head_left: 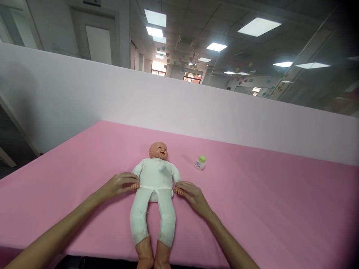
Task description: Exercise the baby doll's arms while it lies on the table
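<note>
A baby doll [155, 194] in a white one-piece suit lies on its back on the pink table cover [266, 209], head away from me and bare feet hanging past the near edge. My left hand [119, 185] pinches the doll's small hand on the left side. My right hand [192, 194] pinches the doll's other hand on the right side. Both doll arms lie along its body.
A small bottle with a green cap [200, 163] lies on the pink cover to the right of the doll's head. A white partition wall [196, 108] stands along the table's far edge. The near table edge runs under the doll's feet.
</note>
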A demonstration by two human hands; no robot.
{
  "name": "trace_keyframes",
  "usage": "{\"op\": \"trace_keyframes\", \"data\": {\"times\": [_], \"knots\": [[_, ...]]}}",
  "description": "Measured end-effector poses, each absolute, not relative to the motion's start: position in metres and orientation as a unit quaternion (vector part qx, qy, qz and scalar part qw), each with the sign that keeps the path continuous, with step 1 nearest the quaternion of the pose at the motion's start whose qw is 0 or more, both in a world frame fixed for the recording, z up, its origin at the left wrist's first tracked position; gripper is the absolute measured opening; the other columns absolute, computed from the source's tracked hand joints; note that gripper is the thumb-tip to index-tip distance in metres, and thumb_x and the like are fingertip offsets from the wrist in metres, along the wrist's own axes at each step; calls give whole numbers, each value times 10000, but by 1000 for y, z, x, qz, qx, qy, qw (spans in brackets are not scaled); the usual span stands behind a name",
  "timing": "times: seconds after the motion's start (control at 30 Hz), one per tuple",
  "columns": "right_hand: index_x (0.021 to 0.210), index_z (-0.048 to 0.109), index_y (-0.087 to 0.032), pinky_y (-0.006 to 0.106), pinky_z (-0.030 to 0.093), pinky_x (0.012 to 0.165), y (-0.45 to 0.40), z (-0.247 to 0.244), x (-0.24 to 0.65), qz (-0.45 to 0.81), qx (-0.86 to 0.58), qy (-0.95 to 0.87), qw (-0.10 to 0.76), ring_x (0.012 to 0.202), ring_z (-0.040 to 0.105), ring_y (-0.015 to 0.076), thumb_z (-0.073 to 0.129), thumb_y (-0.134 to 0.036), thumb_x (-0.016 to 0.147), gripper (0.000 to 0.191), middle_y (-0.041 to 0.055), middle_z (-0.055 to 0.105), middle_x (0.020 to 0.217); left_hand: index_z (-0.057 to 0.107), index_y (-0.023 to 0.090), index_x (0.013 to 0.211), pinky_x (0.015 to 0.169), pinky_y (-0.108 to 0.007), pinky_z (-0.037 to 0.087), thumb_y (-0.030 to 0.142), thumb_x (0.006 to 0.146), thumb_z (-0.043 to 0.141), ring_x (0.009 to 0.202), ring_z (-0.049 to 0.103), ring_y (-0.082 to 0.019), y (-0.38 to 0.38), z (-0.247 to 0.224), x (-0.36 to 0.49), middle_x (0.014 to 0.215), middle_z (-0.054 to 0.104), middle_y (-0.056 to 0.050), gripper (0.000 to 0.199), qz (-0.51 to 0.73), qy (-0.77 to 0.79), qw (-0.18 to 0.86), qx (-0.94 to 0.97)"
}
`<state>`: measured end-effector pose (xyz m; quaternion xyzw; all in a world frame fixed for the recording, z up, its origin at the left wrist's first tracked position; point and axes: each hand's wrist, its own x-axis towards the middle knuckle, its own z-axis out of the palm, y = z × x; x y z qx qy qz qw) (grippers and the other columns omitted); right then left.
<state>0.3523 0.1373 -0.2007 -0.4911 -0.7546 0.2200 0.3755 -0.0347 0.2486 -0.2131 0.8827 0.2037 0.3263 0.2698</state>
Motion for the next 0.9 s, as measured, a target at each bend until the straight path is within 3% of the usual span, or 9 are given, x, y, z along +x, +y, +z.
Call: {"op": "trace_keyframes", "data": {"times": [0.23,0.37,0.5,0.7,0.9], "knots": [[1125,789,-192,390,557,1012,216,-184,351,263,-555,-580,535,1151,694,278,722,-557,886,441,103,745,1213,801,207,1027,880,-367,584,457,827,822,994,732,-270,292,-192,5,1073,784,-98,321,540,364,390,651],[1024,804,-136,358,560,1002,280,-181,354,303,-561,-521,568,1196,685,292,764,-576,819,487,135,747,1200,793,164,974,872,-373,576,543,729,853,982,722,-272,343,-189,37,1054,783,-131,455,623,377,433,531],[812,772,-104,305,600,827,326,-200,359,367,-626,-428,539,1041,744,283,790,-505,796,402,169,775,1047,791,153,851,746,-326,544,551,725,814,834,708,-238,392,-202,53,932,787,-112,418,561,487,455,491],[722,751,-93,256,576,706,349,-230,362,384,-658,-406,505,908,763,254,748,-367,824,292,157,782,892,740,158,622,588,-308,471,403,677,844,695,686,-235,424,-231,53,716,747,-114,271,437,584,450,515],[847,781,-86,330,605,835,339,-221,366,418,-626,-412,513,991,756,278,811,-464,788,384,172,779,1004,805,130,825,721,-343,558,500,651,875,855,728,-271,412,-223,45,944,793,-152,415,467,517,500,514]]}}
